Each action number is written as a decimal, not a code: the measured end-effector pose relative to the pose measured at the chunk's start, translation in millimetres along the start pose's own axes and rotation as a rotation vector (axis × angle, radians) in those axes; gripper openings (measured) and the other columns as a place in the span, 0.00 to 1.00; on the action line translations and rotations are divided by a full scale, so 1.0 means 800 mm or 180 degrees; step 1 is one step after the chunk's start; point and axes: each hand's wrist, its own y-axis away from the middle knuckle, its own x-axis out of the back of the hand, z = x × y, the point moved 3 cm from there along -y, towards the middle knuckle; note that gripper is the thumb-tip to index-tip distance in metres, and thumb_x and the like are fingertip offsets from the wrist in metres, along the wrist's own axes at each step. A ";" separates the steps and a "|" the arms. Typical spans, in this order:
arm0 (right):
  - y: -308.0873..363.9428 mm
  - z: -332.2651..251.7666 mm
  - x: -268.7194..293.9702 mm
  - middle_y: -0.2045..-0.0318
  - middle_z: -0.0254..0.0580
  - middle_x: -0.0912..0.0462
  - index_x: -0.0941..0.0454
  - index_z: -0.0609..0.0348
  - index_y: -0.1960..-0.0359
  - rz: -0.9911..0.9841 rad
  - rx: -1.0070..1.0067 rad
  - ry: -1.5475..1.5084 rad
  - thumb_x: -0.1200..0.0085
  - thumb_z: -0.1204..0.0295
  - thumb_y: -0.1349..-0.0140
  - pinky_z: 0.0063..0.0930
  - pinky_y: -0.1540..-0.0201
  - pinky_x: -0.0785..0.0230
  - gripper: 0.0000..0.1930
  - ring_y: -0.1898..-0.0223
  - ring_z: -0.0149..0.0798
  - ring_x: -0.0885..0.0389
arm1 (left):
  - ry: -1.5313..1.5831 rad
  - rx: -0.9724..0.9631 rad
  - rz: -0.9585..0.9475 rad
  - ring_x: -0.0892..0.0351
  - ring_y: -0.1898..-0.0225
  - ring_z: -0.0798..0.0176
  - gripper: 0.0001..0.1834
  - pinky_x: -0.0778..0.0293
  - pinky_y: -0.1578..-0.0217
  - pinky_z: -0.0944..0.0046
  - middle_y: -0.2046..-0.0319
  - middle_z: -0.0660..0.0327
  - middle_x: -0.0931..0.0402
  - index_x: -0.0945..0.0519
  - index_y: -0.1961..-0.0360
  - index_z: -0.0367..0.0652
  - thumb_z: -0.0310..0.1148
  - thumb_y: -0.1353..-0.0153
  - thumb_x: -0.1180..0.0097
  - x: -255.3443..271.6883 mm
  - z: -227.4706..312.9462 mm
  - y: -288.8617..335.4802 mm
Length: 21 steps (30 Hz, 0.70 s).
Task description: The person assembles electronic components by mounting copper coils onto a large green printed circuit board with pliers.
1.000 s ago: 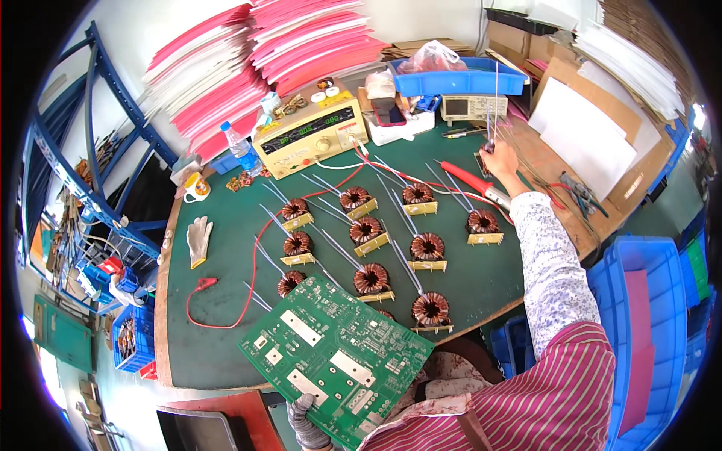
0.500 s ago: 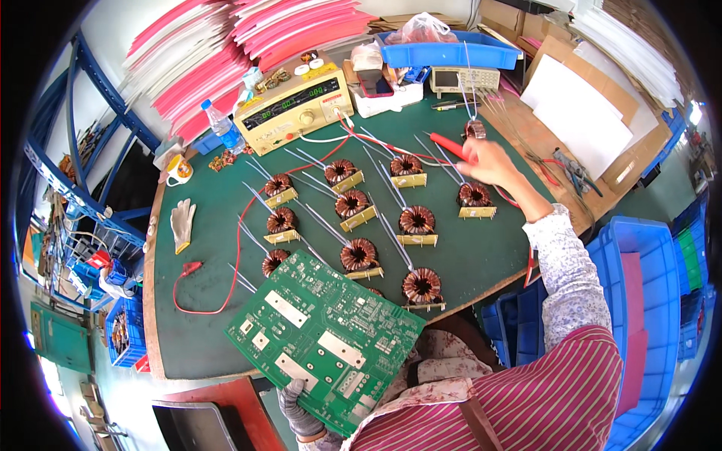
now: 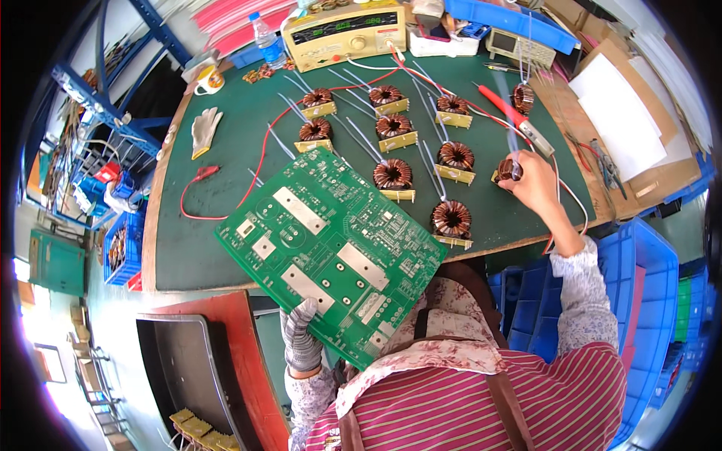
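My left hand [image 3: 301, 338], in a grey knit glove, holds a large green circuit board [image 3: 331, 252] by its near edge, tilted above the front of the green table [image 3: 226, 225]. My right hand [image 3: 535, 180] is bare and closed on a copper toroid coil [image 3: 508, 169] with long wire leads, lifted just off the table at the right. Several more copper coils on small yellow bases stand in rows on the mat, among them a coil [image 3: 451, 219] near the front edge and a coil [image 3: 392, 175] beside the board.
A beige bench instrument [image 3: 346, 34] stands at the back with red leads and a red-handled probe [image 3: 511, 116] across the mat. A glove [image 3: 203, 129] and a red clip [image 3: 204, 173] lie at the left. Blue bins [image 3: 639, 301] sit at the right, cardboard [image 3: 624, 128] beyond.
My right hand came back from the far right of the table toward me with a coil in it. The circuit board rose and moved further over the table.
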 end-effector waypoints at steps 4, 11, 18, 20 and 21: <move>0.031 -0.063 0.005 0.74 0.39 0.20 0.25 0.65 0.66 -0.0539 -0.1219 -0.3509 0.36 0.71 0.56 0.23 0.74 0.29 0.16 0.76 0.30 0.22 | 0.0008 0.0001 -0.0049 0.27 0.55 0.61 0.30 0.28 0.56 0.62 0.54 0.58 0.30 0.36 0.45 0.40 0.30 0.50 0.43 -0.008 0.005 0.003; 0.073 -0.208 -0.011 0.72 0.40 0.20 0.25 0.67 0.63 -0.1808 -0.1796 -0.5399 0.38 0.75 0.52 0.21 0.70 0.27 0.15 0.73 0.29 0.21 | -0.0058 0.0020 -0.0076 0.27 0.57 0.64 0.28 0.28 0.57 0.65 0.55 0.60 0.29 0.36 0.46 0.41 0.29 0.50 0.42 -0.021 0.011 0.005; 0.072 -0.237 -0.017 0.72 0.37 0.21 0.27 0.67 0.61 -0.1646 -0.1223 -0.4813 0.36 0.77 0.55 0.20 0.66 0.29 0.18 0.72 0.27 0.22 | -0.0250 -0.0009 -0.0041 0.27 0.59 0.69 0.22 0.30 0.59 0.68 0.58 0.63 0.27 0.32 0.50 0.42 0.31 0.47 0.44 -0.025 0.010 0.012; 0.071 -0.242 -0.010 0.72 0.36 0.21 0.27 0.67 0.62 -0.1655 -0.1238 -0.4816 0.36 0.77 0.55 0.19 0.66 0.30 0.17 0.72 0.27 0.22 | -0.0200 -0.0035 -0.0045 0.28 0.59 0.69 0.22 0.30 0.59 0.69 0.58 0.63 0.27 0.32 0.50 0.42 0.31 0.47 0.44 -0.027 0.012 0.012; 0.071 -0.244 -0.007 0.72 0.36 0.21 0.27 0.66 0.62 -0.1623 -0.1268 -0.4830 0.36 0.77 0.54 0.19 0.66 0.30 0.17 0.72 0.26 0.23 | -0.0168 -0.0051 -0.0085 0.28 0.59 0.69 0.22 0.30 0.59 0.69 0.59 0.63 0.27 0.32 0.50 0.41 0.31 0.47 0.44 -0.028 0.013 0.010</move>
